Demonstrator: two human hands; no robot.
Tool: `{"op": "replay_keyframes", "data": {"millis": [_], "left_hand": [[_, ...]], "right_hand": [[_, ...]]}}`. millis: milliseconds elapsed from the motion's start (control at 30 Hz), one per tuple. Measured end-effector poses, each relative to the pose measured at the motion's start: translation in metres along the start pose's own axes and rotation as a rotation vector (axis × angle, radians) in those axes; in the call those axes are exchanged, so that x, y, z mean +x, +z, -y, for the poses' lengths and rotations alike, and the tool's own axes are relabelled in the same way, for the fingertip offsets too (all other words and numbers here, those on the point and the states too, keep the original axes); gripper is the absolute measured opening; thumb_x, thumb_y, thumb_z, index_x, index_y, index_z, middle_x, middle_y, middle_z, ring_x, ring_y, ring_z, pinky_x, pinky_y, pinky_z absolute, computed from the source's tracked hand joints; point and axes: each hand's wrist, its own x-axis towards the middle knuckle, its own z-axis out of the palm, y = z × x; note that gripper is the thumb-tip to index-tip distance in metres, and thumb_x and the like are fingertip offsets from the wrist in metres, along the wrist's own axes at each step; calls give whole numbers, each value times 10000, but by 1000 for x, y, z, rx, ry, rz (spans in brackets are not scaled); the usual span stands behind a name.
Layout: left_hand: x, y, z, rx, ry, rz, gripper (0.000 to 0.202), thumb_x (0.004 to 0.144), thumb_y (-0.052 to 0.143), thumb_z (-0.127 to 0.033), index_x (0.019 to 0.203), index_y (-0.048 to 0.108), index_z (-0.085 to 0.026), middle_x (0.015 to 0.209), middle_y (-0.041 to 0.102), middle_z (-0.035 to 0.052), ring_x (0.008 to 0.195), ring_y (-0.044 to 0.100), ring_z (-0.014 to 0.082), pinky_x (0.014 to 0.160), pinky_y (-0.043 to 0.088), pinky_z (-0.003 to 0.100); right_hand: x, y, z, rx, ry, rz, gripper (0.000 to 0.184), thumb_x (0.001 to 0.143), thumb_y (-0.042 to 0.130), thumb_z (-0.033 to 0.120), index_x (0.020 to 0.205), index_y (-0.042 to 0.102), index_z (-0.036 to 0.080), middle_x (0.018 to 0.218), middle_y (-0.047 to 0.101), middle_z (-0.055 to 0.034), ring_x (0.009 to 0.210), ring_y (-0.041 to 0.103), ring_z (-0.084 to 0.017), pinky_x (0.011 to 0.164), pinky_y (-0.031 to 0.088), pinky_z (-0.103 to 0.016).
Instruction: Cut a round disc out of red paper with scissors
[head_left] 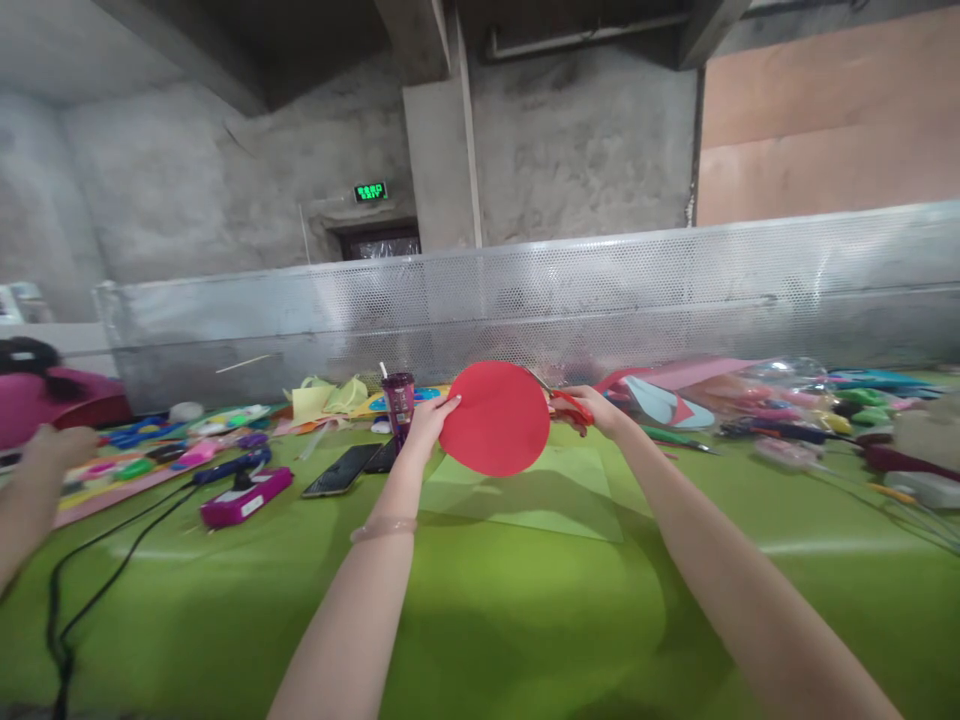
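My left hand [429, 420] pinches the left edge of a red paper disc [495, 418] and holds it upright above the green table [480, 600]. My right hand [592, 408] grips red-handled scissors [566, 405] at the disc's right edge. A light green paper sheet [540, 495] lies flat on the table just below the disc.
A purple cup with a straw [398, 400], two dark phones [341, 470] and a magenta box [246, 498] with a black cable lie to the left. Craft clutter [787, 410] fills the right. Another person's hand [45, 450] reaches in at far left. A perforated metal barrier [600, 290] stands behind.
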Motion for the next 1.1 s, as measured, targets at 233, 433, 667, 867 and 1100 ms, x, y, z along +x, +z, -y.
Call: {"op": "replay_keyframes", "data": {"millis": [233,433,667,867,1100], "left_hand": [[-1,1,0,-19,5,1,410,616,682,-464,913,675,-183,918,682,76,882,617,247,820,453,364],[-7,3,-11,-68,-45,15,384,609,692,-444,886,676,-178,886,687,75,858,625,248,809,463,367],[-26,11,-27,-24,-176,380,297,629,708,-382,857,686,-193,864,685,92,792,635,255,768,472,375],[-29,16,-27,-34,-204,448,311,625,712,-398,845,681,-180,834,684,104,721,635,245,729,484,382],[-27,18,-28,-76,-205,373,359,636,703,-405,926,664,-196,946,670,106,858,627,257,789,481,367]], "right_hand": [[-2,2,5,-33,2,-34,332,669,619,446,547,480,171,406,437,47,319,375,-70,305,320,-207],[1,3,5,36,0,-134,360,668,633,500,607,493,174,409,441,48,333,391,-74,383,395,-232],[2,10,9,37,1,-154,336,695,616,492,698,541,164,501,497,31,401,443,-81,407,373,-218],[0,25,17,-157,-5,77,245,637,680,368,764,634,164,744,628,-19,651,561,-139,581,441,-240],[3,27,11,-87,-56,63,173,633,660,259,765,603,163,748,621,-2,699,570,-144,637,459,-259]]}}
